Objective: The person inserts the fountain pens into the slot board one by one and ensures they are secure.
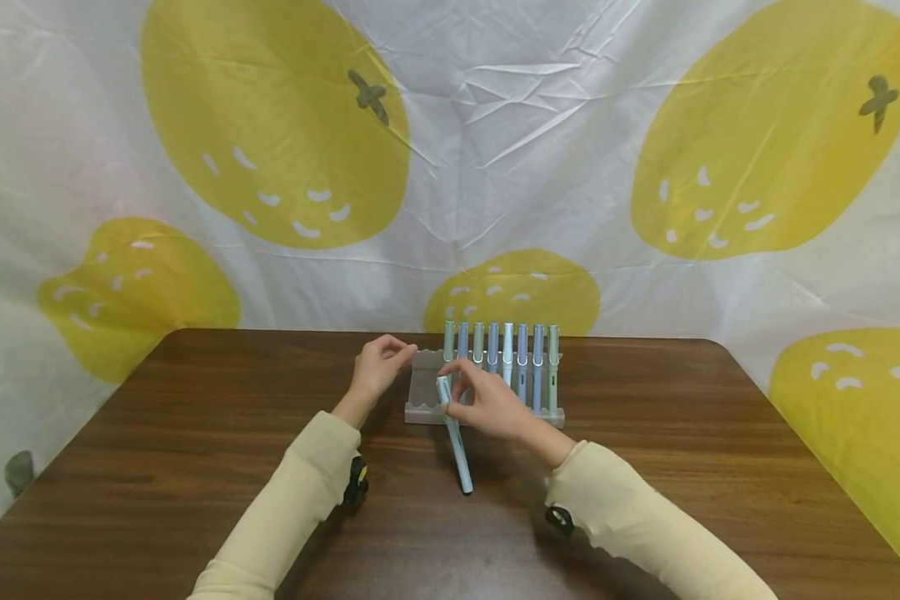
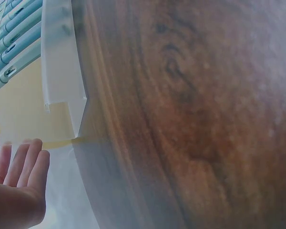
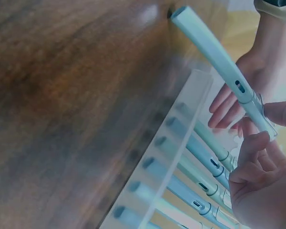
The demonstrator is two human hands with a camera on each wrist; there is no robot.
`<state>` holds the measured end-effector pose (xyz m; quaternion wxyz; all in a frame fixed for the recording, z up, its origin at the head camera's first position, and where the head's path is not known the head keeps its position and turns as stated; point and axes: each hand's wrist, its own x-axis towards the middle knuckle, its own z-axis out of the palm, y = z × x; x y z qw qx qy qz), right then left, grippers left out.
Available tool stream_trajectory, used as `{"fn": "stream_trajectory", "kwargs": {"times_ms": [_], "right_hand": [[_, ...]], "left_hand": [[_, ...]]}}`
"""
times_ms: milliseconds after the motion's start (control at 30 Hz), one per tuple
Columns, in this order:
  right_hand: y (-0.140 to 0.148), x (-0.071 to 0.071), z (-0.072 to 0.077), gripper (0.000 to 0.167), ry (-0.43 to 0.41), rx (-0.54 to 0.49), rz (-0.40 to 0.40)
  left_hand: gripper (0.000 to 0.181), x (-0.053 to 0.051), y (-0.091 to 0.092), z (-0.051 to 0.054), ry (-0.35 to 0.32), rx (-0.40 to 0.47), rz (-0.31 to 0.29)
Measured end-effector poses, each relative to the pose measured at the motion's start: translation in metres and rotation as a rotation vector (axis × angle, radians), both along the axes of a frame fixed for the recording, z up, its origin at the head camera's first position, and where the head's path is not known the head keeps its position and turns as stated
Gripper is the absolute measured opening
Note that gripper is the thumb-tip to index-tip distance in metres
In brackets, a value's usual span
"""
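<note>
My right hand (image 1: 491,404) pinches a pale blue capped pen (image 1: 460,458) by its cap between thumb and fingers. The pen slants in front of a clear plastic pen rack (image 1: 424,414), its far end pointing down toward the tabletop. In the right wrist view the clip and small barrel window of the pen (image 3: 209,47) show. My left hand (image 1: 378,367) is at the rack's upper left corner, thumb and index fingertips close to its edge; whether they touch it I cannot tell. The other fingers of that left hand (image 2: 19,191) extend loosely in the left wrist view.
Several blue and green pens (image 1: 537,367) stand side by side in the rack, from near its middle to its right end. A dark wood table (image 1: 645,433) lies beneath. Behind it hangs a white cloth (image 1: 525,192) printed with yellow lemons.
</note>
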<state>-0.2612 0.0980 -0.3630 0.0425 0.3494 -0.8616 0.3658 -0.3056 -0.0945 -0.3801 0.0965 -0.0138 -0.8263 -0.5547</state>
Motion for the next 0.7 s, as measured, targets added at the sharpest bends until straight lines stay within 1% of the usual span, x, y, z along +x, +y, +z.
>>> {"fn": "stream_trajectory", "kwargs": {"times_ms": [133,333,500,700], "right_hand": [[0.0,-0.003,0.003,0.04,0.009,-0.027,-0.027],[0.001,-0.008,0.008,0.04,0.017,-0.068,-0.042],[-0.001,-0.011,0.012,0.041,0.031,-0.068,-0.073],[-0.003,-0.014,0.016,0.04,0.04,-0.07,-0.134]], "left_hand": [[0.024,0.0,0.0,0.0,0.002,-0.002,-0.001],[0.025,0.0,0.0,0.001,-0.003,-0.01,0.006],[0.024,0.0,0.001,0.001,-0.009,-0.01,0.009],[0.023,0.0,0.001,0.001,-0.007,-0.011,0.009]]}}
